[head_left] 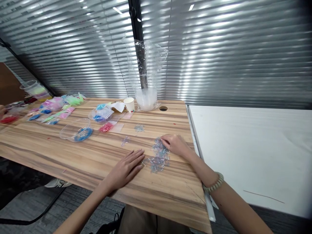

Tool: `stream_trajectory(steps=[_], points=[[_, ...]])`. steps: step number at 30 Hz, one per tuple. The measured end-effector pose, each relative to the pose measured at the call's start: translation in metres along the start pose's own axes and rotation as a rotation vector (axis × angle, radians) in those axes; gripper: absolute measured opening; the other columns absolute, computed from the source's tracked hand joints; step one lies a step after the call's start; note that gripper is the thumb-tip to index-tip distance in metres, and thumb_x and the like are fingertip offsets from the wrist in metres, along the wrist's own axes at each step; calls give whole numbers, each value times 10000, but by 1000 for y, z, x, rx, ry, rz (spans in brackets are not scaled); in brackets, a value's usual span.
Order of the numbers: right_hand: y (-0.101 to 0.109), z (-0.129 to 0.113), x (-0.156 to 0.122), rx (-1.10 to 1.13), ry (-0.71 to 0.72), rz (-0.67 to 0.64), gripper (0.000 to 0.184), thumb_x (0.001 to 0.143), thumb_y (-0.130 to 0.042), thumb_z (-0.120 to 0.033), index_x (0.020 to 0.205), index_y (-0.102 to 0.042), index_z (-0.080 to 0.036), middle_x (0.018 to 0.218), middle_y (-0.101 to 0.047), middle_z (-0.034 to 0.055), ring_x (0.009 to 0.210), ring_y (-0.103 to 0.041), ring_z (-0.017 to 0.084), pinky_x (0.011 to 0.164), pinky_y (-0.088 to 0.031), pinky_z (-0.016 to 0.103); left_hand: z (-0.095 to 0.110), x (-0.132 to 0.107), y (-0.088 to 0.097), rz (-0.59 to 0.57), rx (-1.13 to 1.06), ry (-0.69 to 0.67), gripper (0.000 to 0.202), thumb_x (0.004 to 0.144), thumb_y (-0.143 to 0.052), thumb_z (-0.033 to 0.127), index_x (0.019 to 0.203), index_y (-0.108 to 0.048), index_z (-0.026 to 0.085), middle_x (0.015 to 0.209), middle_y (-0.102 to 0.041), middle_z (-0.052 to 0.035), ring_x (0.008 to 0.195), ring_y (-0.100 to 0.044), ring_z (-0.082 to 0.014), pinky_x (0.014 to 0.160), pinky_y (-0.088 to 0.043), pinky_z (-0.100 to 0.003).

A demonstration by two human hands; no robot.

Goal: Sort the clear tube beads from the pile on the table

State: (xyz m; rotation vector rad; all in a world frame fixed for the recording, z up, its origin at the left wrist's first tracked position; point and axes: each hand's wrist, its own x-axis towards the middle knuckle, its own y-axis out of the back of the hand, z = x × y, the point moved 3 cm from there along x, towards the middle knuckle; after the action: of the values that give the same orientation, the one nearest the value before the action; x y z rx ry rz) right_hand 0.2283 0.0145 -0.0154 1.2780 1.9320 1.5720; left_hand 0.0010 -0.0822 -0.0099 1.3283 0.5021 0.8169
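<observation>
A loose heap of small, clear bluish tube-shaped beads [159,157] lies on the wood-grain table. My right hand [176,145] rests at the heap's upper right edge, thumb and fingers drawn together and touching the beads; whatever is between the fingertips is hidden. Flat on the tabletop, my left hand [128,167] has its fingers stretched out, the tips beside the heap's left edge. Two smaller clusters lie apart from the heap: pinkish-clear beads [125,140] to the left and grey-blue beads [139,128] farther back.
Left of the beads are a clear lid with a blue ring [83,134], a bag of red beads [106,126] and several coloured bags [55,104]. A paper cup [129,104] and plastic-wrapped cups [146,99] stand behind. Another person's hand [2,111] shows far left. A white table [243,146] adjoins.
</observation>
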Motion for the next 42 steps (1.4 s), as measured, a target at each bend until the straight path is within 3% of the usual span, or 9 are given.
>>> stream_trajectory(steps=[42], points=[[4,-3,-2,3,11,-12,239,931,-430,-212,876,-660,-177,878,-687,51,778,-609,160,644,-344,242,-1,0,0,-32,24,10,431,965,-372,333,1382,-362,221,1451,-325,-40,1343,-293,-206,1108,-299,-418]])
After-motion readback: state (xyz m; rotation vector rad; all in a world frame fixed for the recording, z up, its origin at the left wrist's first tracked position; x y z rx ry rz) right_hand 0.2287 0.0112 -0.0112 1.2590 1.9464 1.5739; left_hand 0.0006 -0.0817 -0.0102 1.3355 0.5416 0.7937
